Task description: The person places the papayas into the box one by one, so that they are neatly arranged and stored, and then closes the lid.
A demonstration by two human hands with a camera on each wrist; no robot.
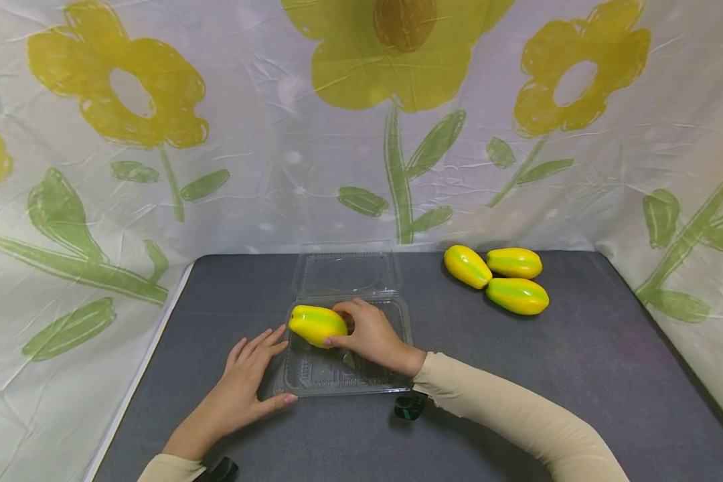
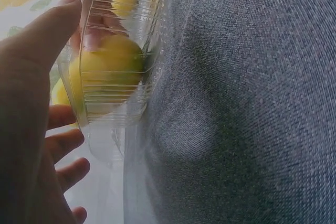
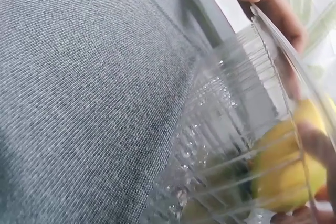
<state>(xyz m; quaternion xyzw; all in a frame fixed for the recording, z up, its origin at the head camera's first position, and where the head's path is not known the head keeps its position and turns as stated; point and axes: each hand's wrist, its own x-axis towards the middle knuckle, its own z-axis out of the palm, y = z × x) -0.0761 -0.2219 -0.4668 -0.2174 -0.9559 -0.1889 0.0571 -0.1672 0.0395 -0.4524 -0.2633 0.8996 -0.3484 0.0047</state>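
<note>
My right hand (image 1: 370,335) grips the end of a yellow-green papaya (image 1: 316,325), thumb on its near side and fingers on its far side. The papaya lies sideways in the left part of a clear plastic clamshell box (image 1: 313,386), and its left end overlaps the box's rim. At the left wall, my left hand (image 1: 247,375) is spread with straight fingers, the fingertips right at the rim. Through the ribbed wall in the left wrist view, the papaya (image 2: 107,69) shows inside the box, with right-hand fingers behind it. The box's lid (image 1: 346,273) is folded back, away from me.
Three more papayas (image 1: 517,296) lie in a group at the back right of the grey cloth-covered table (image 1: 488,402). A flower-printed curtain (image 1: 265,167) hangs behind the table and along both sides. A dark wrist device (image 1: 410,405) sits under my right wrist.
</note>
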